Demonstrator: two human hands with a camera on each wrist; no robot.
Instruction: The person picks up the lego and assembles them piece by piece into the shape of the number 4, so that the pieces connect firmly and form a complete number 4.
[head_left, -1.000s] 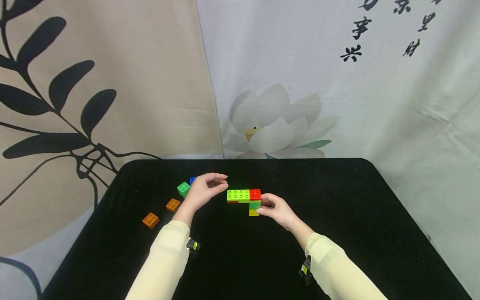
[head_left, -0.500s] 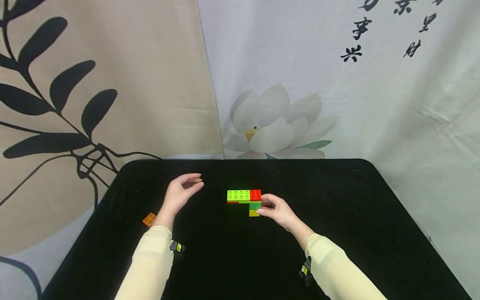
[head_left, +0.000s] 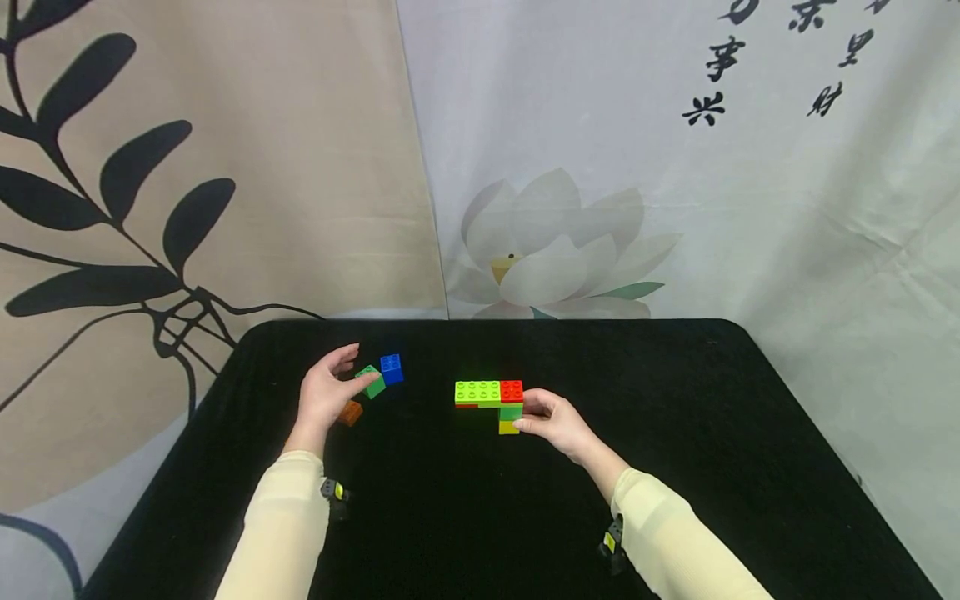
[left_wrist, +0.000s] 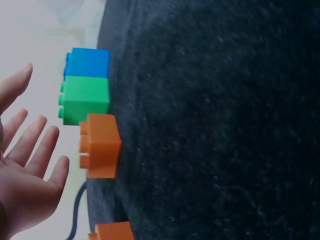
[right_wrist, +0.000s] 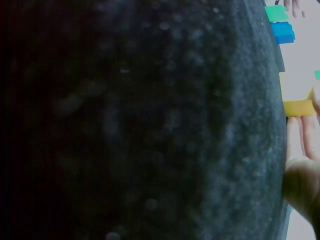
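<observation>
My right hand (head_left: pixel 558 425) pinches the lower end of a toy-brick build (head_left: pixel 477 392): a long lime brick and a red brick on top, with a green brick and a yellow brick (right_wrist: pixel 299 108) below. My left hand (head_left: pixel 321 400) hovers over loose bricks at the left, fingers relaxed and holding nothing. Below its thumb in the head view is a green brick (left_wrist: pixel 87 100), set against a blue brick (head_left: pixel 392 367). An orange brick (left_wrist: pixel 103 150) lies nearer, partly behind the hand in the head view. The left wrist view also catches another orange brick (left_wrist: pixel 114 231) at its bottom edge.
A black cloth-covered table (head_left: pixel 675 433) extends under everything. Behind its far edge hangs a printed curtain (head_left: pixel 570 125). Small cameras (head_left: pixel 335 490) are strapped at both wrists.
My left hand has moved left, away from the build and over the loose bricks, uncovering the blue and green bricks. The right hand and the build have stayed in place.
</observation>
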